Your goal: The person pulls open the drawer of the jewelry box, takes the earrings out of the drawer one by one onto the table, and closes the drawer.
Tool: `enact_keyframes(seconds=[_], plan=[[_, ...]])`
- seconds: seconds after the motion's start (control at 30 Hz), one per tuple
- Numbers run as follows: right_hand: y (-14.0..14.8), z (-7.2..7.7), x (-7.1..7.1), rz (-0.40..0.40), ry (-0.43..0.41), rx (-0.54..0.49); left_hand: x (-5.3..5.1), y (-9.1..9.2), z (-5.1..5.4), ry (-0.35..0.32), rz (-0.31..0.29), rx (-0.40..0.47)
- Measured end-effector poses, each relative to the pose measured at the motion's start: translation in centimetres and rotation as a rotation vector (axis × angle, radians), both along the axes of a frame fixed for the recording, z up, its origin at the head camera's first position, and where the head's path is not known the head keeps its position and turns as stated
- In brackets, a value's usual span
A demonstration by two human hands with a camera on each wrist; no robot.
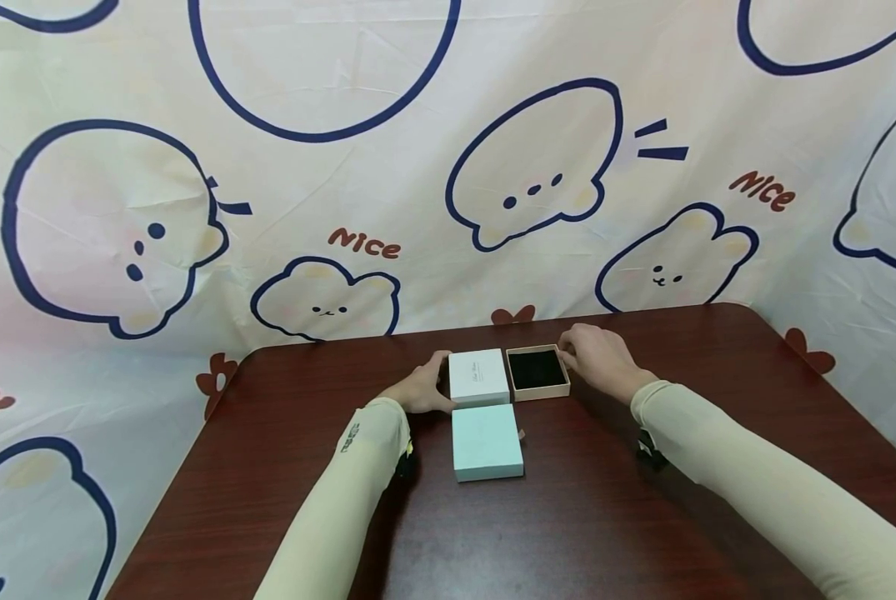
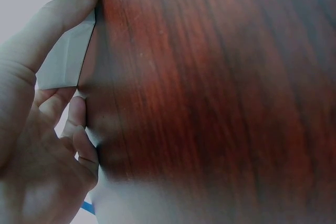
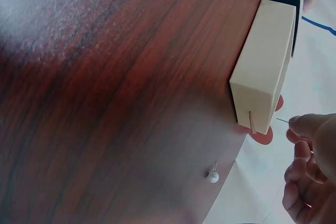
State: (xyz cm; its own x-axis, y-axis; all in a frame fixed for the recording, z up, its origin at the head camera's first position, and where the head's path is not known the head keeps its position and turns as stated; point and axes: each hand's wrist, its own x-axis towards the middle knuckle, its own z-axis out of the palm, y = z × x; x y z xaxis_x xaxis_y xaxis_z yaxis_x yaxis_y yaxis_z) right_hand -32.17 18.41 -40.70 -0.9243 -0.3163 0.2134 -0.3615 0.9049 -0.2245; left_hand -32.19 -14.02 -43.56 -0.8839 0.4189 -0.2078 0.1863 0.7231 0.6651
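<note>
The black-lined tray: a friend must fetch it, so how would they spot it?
On the dark red-brown table, look near the far edge. The tray sits just right of the white box, beside the right hand. Unlike the white box and turquoise box, it is open-topped, with a black inside and tan rim.

Our head view looks forward and down over the worktop (image 1: 267,500); low and close, our left wrist view shares with it the white box (image 1: 478,375), our right the beige box (image 3: 261,56).
</note>
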Motion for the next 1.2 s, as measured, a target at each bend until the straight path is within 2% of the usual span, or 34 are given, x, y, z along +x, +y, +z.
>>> enact_keyframes(seconds=[0.33, 0.77, 1.2], plan=[[0.6, 0.1, 0.0, -0.015, -0.006, -0.021, 0.3, 0.0, 0.3, -0.006, 0.004, -0.005], [1.4, 0.3, 0.3, -0.026, -0.023, -0.078, 0.4, 0.1, 0.4, -0.01, -0.003, -0.001], [2.4, 0.1, 0.1, -0.058, -0.049, -0.092, 0.4, 0.0, 0.3, -0.004, -0.009, -0.002]])
